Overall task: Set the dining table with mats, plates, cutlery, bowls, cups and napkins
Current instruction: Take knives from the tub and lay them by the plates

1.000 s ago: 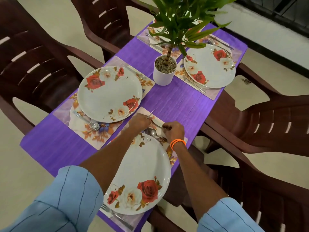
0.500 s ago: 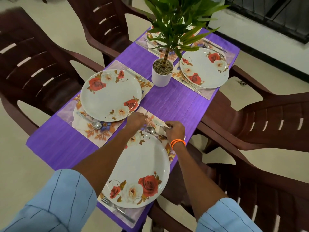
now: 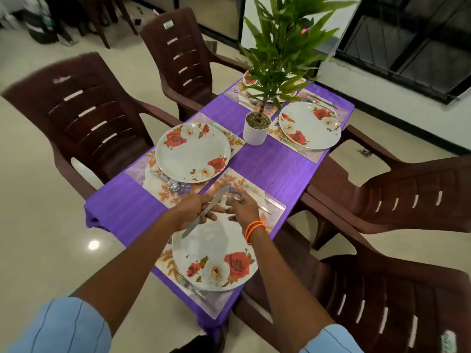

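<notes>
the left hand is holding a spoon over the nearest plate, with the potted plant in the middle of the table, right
Not quite: the head view shows the left hand holding a knife, not a spoon, over the nearest plate. The potted plant does stand mid-table.

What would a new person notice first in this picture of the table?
The purple cloth along the table stands out first, with rose plates on mats and a green plant in a white pot near the middle. Close to the camera, the left hand holds a knife above the nearest plate, and the right hand with an orange band hovers beside it.
</notes>
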